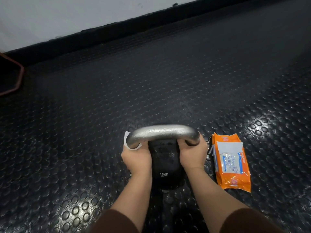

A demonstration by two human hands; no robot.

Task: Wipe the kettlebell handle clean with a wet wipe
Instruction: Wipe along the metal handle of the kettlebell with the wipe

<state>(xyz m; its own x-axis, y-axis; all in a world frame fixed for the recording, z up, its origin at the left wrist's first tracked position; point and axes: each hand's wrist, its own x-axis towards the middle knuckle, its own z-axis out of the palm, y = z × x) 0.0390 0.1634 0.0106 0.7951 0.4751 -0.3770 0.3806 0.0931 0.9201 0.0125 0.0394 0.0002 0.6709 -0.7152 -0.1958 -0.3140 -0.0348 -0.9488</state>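
Far left edge of frame: a red-edged object (16, 78), partly cut off, can't tell what it is. Pale wall (67, 17) across the top left, and black studded rubber floor (151, 81) everywhere else.

Lower centre: kettlebell (165, 165) standing on the floor, bare-metal handle (161, 133) arching across its top.

Left hand (136, 158) is at the handle's left end. White wet wipe (126, 142) is wrapped round the bend there, edges poking out both sides. The hand grips wipe and metal together; the fingertips are hidden under the bar.

Right hand (193, 153) is clamped bare on the handle's right leg with no wipe in it, and looks like it's steadying the bell.

Right of that: orange wipe pack (230, 160) lying flat on the floor just beside the right hand, flap peeled back.

Step in hand, my read: wiping has begun, with the wipe at the left corner of the handle. The top of the arch shows a sheen, but I can't tell wet from plain glare.

Next move calls for:
- sliding the wrapped wipe rightward along the arch with a firm squeeze so it covers the underside too
- the right hand holding the bell steady, then shifting off its leg so that part gets wiped as well

Risk: the wipe bunches or slips off at the bend.
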